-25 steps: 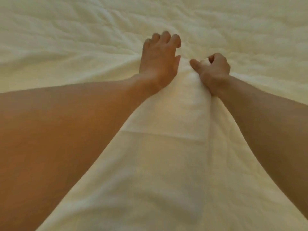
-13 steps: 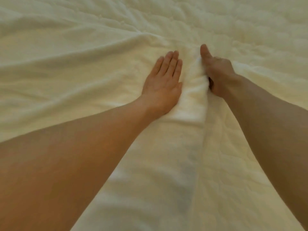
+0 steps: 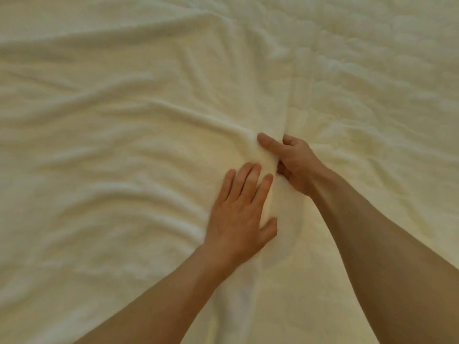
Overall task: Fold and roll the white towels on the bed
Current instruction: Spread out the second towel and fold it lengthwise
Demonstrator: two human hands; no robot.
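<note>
Left hand (image 3: 238,214) presses the wrinkled white terry towel (image 3: 124,150) with straight fingers (image 3: 248,180); right hand (image 3: 296,165) grips its raised fold, fingers curled

The left hand (image 3: 238,209) lies flat, fingers straight, on the rumpled white towel (image 3: 119,150) — and at its one o'clock the right hand (image 3: 295,165) pinches a raised fold of that towel, thumb on top, the quilted bed (image 3: 377,78) showing toward two o'clock.
</note>
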